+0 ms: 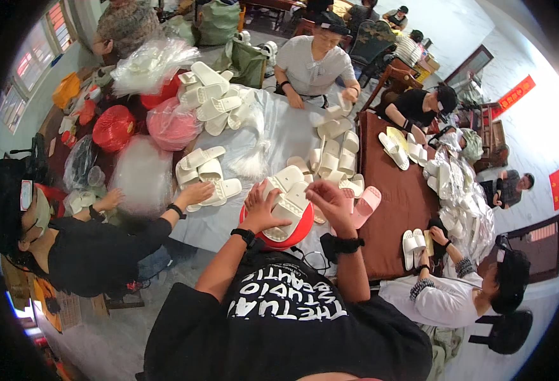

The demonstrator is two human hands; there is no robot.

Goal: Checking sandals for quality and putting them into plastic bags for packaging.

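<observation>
A pair of white slippers (289,204) rests in front of me on a round red object (297,233) at my lap. My left hand (263,211) holds the slippers from the left, its fingers over the edge and its thumb across a strap. At the slippers' right side, my right hand (331,204) is raised, with fingertips pinched together. Whatever lies in that pinch is too small to make out. Just right of it lie pink slippers (366,207). Beyond my hands, a bundle of thin white strands (251,155) lies on the grey-covered table (286,117).
White slippers are piled at the far left (213,101) and just ahead (336,155). Red round bundles (114,128) and clear plastic bags (152,66) crowd the left. Co-workers sit around. A brown table (397,203) stands right, with wrapped slippers (460,197) along its edge.
</observation>
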